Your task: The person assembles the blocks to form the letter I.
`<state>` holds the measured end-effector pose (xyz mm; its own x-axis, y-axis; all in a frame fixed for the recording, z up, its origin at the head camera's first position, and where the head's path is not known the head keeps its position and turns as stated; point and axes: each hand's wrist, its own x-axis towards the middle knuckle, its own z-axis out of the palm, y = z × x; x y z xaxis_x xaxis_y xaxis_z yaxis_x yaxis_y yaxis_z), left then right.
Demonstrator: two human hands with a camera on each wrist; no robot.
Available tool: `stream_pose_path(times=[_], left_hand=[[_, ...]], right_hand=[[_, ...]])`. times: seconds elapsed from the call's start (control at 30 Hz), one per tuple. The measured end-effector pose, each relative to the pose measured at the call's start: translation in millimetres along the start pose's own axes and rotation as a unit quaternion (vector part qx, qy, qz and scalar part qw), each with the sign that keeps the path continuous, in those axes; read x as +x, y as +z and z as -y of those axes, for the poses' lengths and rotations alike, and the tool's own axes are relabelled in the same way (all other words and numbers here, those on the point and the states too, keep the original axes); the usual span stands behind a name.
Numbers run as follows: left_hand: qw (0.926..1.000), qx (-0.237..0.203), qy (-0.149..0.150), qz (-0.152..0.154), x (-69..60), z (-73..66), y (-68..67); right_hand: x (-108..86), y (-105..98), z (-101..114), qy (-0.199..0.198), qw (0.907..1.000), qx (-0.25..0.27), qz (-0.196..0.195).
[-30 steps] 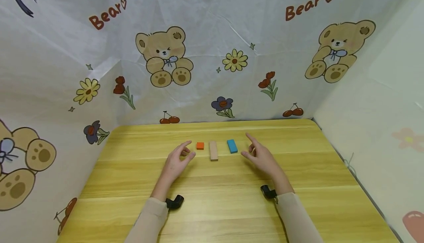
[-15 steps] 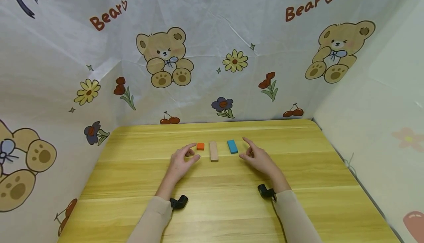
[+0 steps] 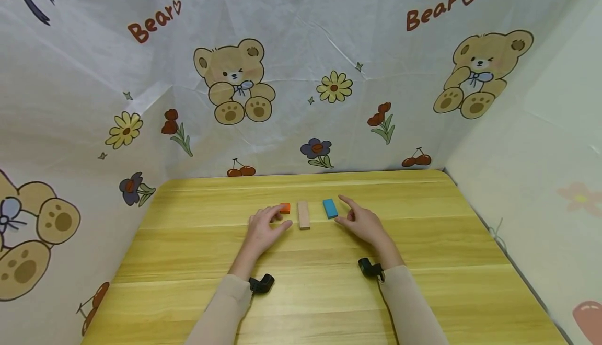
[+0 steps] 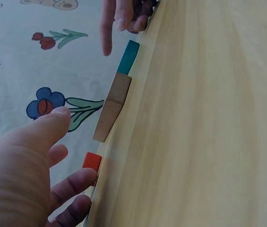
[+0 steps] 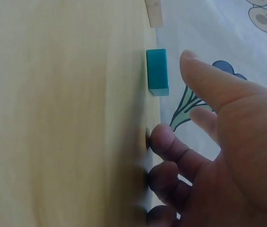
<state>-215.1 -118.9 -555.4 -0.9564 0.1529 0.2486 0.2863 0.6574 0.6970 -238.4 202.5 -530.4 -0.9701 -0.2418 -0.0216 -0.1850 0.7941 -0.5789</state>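
Note:
Three small blocks lie flat on the wooden table: an orange block (image 3: pixel 286 208), a longer plain wooden block (image 3: pixel 303 215) in the middle, and a blue block (image 3: pixel 330 208). My left hand (image 3: pixel 264 230) is beside the orange block, its index finger partly covering that block in the head view. Thumb and index finger are spread, and nothing is held. Just right of the blue block is my right hand (image 3: pixel 364 225), thumb and index finger apart. In the right wrist view, a gap shows between the thumb and the blue block (image 5: pixel 158 71).
Wood-grained table (image 3: pixel 301 292) spreads under both arms. A white cloth (image 3: pixel 291 36) printed with bears and flowers hangs behind and along the left; a pale wall surface (image 3: pixel 541 177) bounds the right. Small black cameras (image 3: pixel 262 284) sit on the wrists.
My left hand has moved right and now overlaps the orange block in the head view. My right hand has shifted left, closer to the blue block. The blocks stay put.

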Motion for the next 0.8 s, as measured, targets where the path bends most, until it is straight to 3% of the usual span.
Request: stream_pose_path(times=[0.37, 0.8], left_hand=[[0.9995, 0.025, 0.014, 0.012, 5.3, -4.5, 13.7], [0.9989, 0.043, 0.007, 0.014, 7.6, -13.0, 17.0]], right_hand=[[6.2, 0, 6, 0.02, 0.9995, -0.019, 0.017], [11.9, -8, 8, 0.029, 0.998, -0.027, 0.05]])
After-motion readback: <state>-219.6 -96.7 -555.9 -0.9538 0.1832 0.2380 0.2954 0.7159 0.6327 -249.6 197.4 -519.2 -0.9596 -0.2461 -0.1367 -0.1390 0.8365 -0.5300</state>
